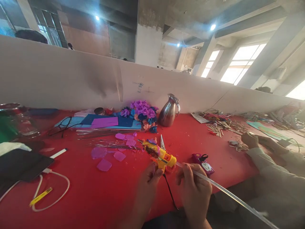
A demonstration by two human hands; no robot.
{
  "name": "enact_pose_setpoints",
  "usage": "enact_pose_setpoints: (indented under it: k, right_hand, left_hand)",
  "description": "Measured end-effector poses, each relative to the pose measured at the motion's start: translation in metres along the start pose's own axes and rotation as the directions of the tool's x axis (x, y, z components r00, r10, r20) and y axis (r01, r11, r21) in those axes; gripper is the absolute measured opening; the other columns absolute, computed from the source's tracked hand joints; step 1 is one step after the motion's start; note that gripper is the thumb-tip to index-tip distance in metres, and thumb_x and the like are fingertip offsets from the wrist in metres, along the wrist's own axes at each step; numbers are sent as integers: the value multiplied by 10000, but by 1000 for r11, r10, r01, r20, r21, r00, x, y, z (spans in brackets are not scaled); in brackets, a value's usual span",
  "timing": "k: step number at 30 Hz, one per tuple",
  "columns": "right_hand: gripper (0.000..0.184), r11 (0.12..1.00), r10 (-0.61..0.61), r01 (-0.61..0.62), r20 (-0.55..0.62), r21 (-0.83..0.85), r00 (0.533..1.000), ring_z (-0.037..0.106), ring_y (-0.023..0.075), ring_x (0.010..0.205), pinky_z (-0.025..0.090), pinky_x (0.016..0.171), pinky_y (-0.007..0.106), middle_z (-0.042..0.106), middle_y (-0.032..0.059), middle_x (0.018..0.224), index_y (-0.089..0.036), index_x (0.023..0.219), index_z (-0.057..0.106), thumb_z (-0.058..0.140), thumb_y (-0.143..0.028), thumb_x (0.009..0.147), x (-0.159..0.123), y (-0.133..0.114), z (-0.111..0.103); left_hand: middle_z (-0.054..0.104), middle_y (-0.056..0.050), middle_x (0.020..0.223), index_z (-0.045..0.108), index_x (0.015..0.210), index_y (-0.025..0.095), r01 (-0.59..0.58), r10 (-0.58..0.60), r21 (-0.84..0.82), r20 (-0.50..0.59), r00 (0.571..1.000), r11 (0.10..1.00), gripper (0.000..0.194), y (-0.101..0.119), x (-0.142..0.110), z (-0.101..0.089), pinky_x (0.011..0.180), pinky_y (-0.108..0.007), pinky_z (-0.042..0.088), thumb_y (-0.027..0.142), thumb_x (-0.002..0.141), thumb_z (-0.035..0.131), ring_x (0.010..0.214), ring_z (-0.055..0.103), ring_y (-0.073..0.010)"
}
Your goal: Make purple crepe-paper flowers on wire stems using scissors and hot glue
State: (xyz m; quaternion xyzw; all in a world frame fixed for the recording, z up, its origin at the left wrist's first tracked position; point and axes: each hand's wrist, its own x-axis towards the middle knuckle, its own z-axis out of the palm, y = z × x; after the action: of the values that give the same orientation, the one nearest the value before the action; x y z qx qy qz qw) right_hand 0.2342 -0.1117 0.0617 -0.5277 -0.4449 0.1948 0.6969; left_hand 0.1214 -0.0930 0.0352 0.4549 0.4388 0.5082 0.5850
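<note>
My left hand (152, 179) is closed around the handle of a yellow hot glue gun (162, 156), whose nozzle points to the far left. In my right hand (195, 184) a long translucent glue stick (228, 190) is pinched near its front end. That front end meets the back of the glue gun, and the rest of the stick runs down to the lower right. A black cord (169, 190) hangs from the gun's handle. Just beyond the gun, a scissors blade (162, 142) shows. Purple petal pieces (104, 165) lie left of the gun.
A steel jug (168, 111) stands by the white partition (95, 81), beside purple and blue paper flowers (143, 109). A purple power socket (206, 168) sits right of my hands. Farther right, a co-worker's hands (250, 140) are over the table. A black tablet (21, 168) with a white cable lies left.
</note>
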Motion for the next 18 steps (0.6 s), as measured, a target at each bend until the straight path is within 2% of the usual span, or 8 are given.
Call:
enact_pose_setpoints:
  k: [3,5,8,10,14,18]
  right_hand:
    - [254,1000,-14,14,-8,-16,1000,490,91,413,416,451,215,538,-43,487,-168,697,577,591,-370,849,1,0,1]
    - [220,998,-70,69,-4,-12,998,523,103,467,445,481,226,566,-23,549,-165,745,612,595,-360,846,1,1,2]
    - [179,988,-154,153,2,25,988,558,118,524,480,524,246,597,-3,619,-176,779,626,599,-340,845,0,2,0]
    - [158,986,-158,158,-4,55,987,554,112,510,477,519,240,590,-13,594,-179,790,618,603,-326,848,-2,3,0]
    - [207,992,-49,48,6,114,999,495,88,413,404,422,201,558,-33,503,-164,759,602,615,-352,843,-4,4,1]
    - [282,972,82,-80,0,219,997,432,68,354,341,365,181,525,-41,463,-149,703,602,633,-404,820,-3,2,6]
  left_hand:
    - [651,-26,851,649,854,188,1,0,-52,18,1000,999,206,2,-1,1,844,-308,409,357,811,539,853,554,-201]
    - [662,-31,892,663,879,190,-4,6,-75,22,1000,997,217,4,-1,2,857,-311,405,351,809,535,884,559,-208]
    - [665,-32,879,675,838,189,-9,10,-66,14,1000,998,215,6,-2,1,850,-309,410,355,797,543,880,567,-215]
    - [660,-28,855,675,830,191,-11,11,-52,5,1000,999,209,4,-1,0,840,-307,415,355,792,550,862,567,-212]
    - [649,-28,824,671,836,191,-33,34,-35,14,999,999,202,-2,1,-1,807,-294,426,350,785,559,841,563,-209]
    - [618,-31,763,644,716,181,-66,66,-19,-9,998,998,175,-6,3,0,744,-282,437,336,763,577,782,546,-201]
